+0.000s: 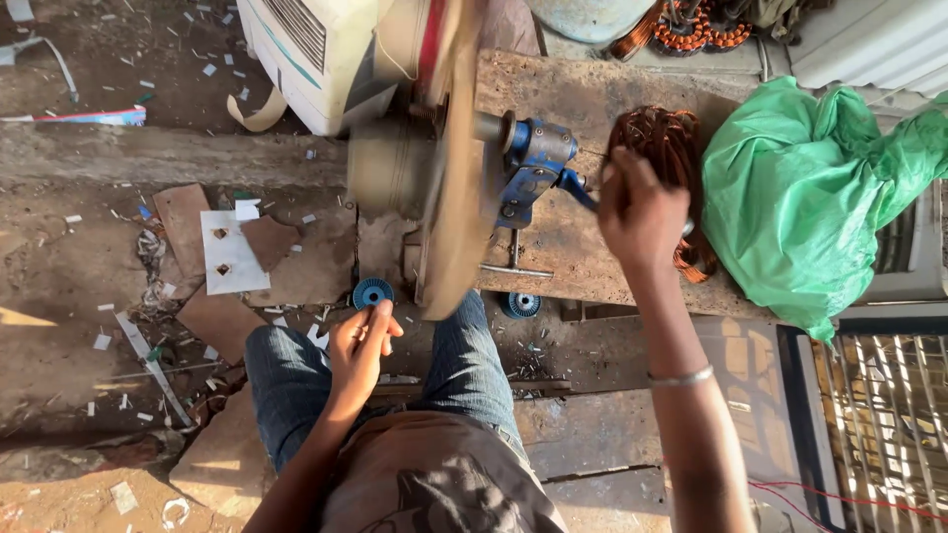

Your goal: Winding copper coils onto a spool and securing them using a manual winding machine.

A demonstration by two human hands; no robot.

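Observation:
My right hand [640, 212] is closed around the crank handle of a blue hand-turned winding machine [534, 170] clamped to a worn wooden bench [583, 99]. A large disc-shaped former [454, 158] on the machine's shaft is motion-blurred. A coil of copper wire [660, 138] lies just behind my right hand. My left hand [361, 341] hovers over my knee, fingers pinched together as if on a thin wire, too fine to make out. Beside its fingertips sits a blue wire spool [372, 292] on the ground.
A crumpled green plastic bag [810, 197] lies on the bench at the right. A second blue spool [521, 304] sits under the bench edge. A white appliance casing [316, 54] stands at the back. Cardboard and paper scraps [232, 252] litter the dirt floor at the left.

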